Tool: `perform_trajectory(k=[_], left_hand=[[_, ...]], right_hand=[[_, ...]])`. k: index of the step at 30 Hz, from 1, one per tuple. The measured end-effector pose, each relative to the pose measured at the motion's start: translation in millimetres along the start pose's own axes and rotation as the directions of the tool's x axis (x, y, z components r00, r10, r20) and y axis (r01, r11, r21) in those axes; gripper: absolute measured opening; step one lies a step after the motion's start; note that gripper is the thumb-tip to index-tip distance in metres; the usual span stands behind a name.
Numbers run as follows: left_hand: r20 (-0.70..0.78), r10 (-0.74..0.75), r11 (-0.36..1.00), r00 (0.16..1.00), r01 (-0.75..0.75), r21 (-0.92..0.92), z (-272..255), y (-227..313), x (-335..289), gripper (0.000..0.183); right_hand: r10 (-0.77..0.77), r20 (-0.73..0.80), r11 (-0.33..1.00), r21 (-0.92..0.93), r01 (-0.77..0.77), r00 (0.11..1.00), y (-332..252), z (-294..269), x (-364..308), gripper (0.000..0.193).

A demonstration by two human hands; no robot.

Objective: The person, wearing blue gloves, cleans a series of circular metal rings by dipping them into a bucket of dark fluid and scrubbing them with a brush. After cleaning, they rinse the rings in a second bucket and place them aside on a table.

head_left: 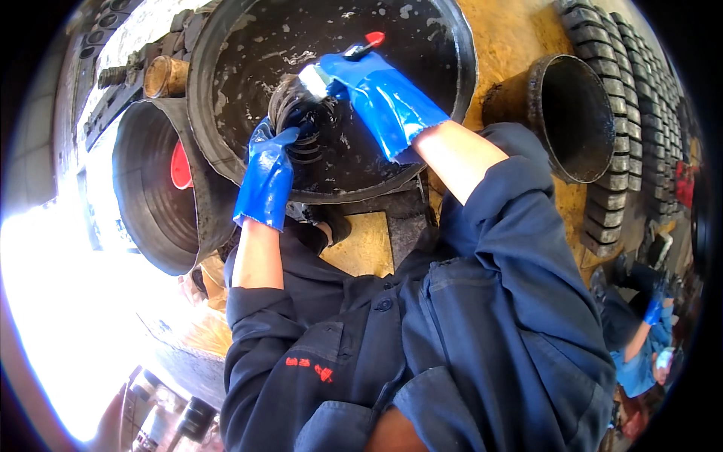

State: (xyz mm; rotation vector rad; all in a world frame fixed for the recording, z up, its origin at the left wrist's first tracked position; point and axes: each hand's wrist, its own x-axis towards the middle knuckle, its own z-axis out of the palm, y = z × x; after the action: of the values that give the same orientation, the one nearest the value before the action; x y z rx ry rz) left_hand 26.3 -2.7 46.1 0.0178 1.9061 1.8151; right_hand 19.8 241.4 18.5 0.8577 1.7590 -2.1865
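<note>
My left hand, in a wet blue rubber glove, grips a dark, round, ribbed part from its near side. The part sits over dark liquid inside a large black tub. In my right hand, also gloved in blue, is a brush with a pale head and a dark, red-tipped handle end. Its head is against or just beside the ribbed part; blur hides the exact contact. My fingers are closed around both things, though the glove covers part of the brush handle.
An open black bucket with a red object in it lies left of the tub. A dark-rimmed drum stands right, beside stacked ridged black blocks. A small rusty can is far left. Another person works at lower right.
</note>
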Motion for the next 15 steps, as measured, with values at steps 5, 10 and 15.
perform_trajectory(k=[5,10,15], left_hand=[[0.028,-0.060,0.990,0.998,0.063,-0.126,-13,-2,-3,0.046],[0.029,-0.018,0.997,0.999,0.020,-0.072,17,10,-12,0.037],[0.068,-0.116,0.980,0.991,0.125,-0.153,7,14,-13,0.038]], right_hand=[[-0.015,0.003,1.000,0.005,0.015,1.000,0,-15,-47,0.033],[-0.019,-0.063,0.929,-0.370,-0.006,0.998,3,-32,-35,0.037],[-0.092,0.072,0.996,0.027,0.091,0.993,-14,-9,-38,0.037]])
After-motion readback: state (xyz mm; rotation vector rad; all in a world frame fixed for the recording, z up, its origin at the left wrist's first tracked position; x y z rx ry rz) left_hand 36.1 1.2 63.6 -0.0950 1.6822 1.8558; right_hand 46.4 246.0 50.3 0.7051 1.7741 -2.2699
